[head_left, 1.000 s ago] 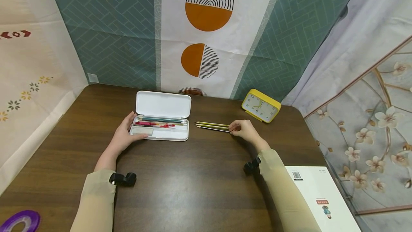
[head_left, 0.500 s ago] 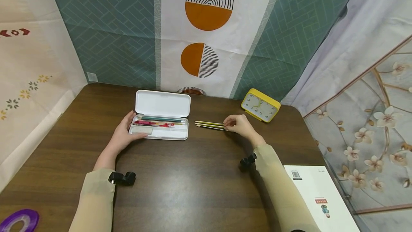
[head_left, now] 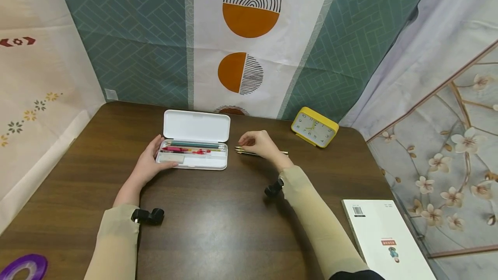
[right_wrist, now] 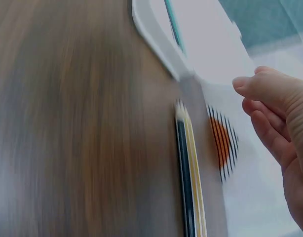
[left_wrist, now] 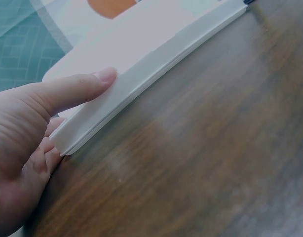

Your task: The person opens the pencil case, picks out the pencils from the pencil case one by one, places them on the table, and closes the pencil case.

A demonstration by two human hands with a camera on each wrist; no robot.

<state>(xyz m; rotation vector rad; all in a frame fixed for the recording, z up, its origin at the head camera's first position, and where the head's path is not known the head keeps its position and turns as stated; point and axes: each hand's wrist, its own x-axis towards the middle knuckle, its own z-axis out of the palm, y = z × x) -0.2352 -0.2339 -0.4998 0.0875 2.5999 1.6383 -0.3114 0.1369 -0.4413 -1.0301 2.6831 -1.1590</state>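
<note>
An open white pencil case (head_left: 210, 163) lies on the brown table, its lid leaning back. My left hand (head_left: 148, 159) grips its left end, thumb over the front rim and fingers behind the side. Inside the case are several green pencils (head_left: 202, 144), a red pen (head_left: 177, 148) and a white eraser (head_left: 171, 158). To its right lie pencils (head_left: 246, 153) with pointed ends toward the case; black and yellow ones show in the right wrist view. My right hand (head_left: 258, 144) hovers over the pencils near their tips, fingers loosely curled with nothing visible between them.
A yellow alarm clock (head_left: 315, 128) stands at the back right. Near the right edge lies a white book (head_left: 383, 224). A purple roll of tape (head_left: 36, 265) sits at the front left. Patterned cloth (head_left: 144, 55) hangs behind the table.
My right hand has let go of the pencils' right ends and moved left along them to their tips. The left hand has stayed on the pencil case.
</note>
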